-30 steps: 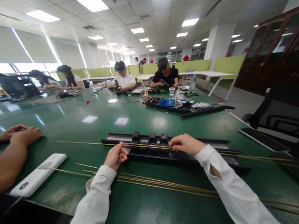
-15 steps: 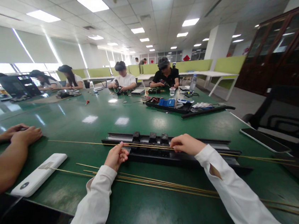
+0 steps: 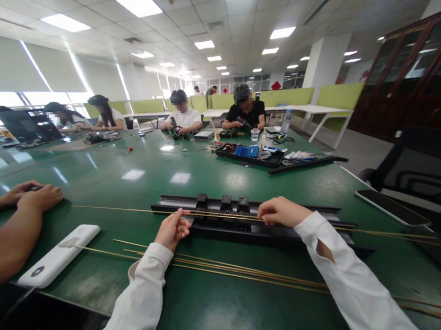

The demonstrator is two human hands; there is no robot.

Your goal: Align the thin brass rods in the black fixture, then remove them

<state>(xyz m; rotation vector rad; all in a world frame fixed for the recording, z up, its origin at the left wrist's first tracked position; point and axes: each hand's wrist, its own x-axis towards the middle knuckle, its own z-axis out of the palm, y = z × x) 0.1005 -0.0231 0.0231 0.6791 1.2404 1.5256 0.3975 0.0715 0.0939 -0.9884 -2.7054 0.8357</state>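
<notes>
Thin brass-coloured rods [image 3: 226,215] run between my hands, above a black rail-like frame [image 3: 247,235] with several black blocks [image 3: 226,202] across its middle. My left hand [image 3: 173,226] pinches the rods between thumb and forefinger, near the frame's left end. To the right, my right hand [image 3: 282,212] is closed on the same rods, its fingertips partly hidden behind the hand. The rods' thin left end reaches well past my left hand. Nearer to me, several more brass-coloured rods [image 3: 231,271] lie on the green table [image 3: 204,313], passing beneath my sleeves.
At left lies a white oblong device [image 3: 68,253] with a rod end on it, close to another person's hands [image 3: 38,197]. Beyond the frame sits a black tray [image 3: 249,154] of tools and parts. A tablet-like slab [image 3: 390,207] rests by the right edge. Several people work across the table.
My right hand has slid slightly to the right along the rods, widening the gap between my hands. My left hand stays pinched in nearly the same place.
</notes>
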